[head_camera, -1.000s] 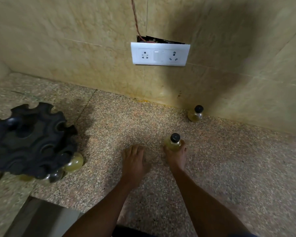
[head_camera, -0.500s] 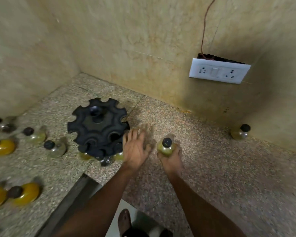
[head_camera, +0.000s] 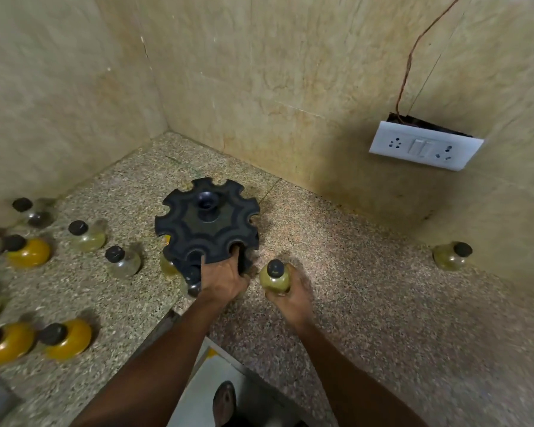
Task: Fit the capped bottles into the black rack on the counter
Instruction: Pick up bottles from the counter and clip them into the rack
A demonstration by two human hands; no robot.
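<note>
Speckled granite counter [head_camera: 367,272] meets beige tiled walls in a corner, where a black rack [head_camera: 207,223] stands. One person's left hand [head_camera: 224,277] grips the rack's near rim; the right hand [head_camera: 290,295], just right of the rack, is closed around a capped bottle [head_camera: 275,277]. More bottles [head_camera: 87,237] stand left of the rack.

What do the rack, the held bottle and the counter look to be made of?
Rack: likely matte black moulded plastic, with uniform scalloped notches. Bottle in the right hand: clear glass or plastic, yellowish contents showing through, dark cap. Counter: speckled, polished stone, probably granite.
</note>
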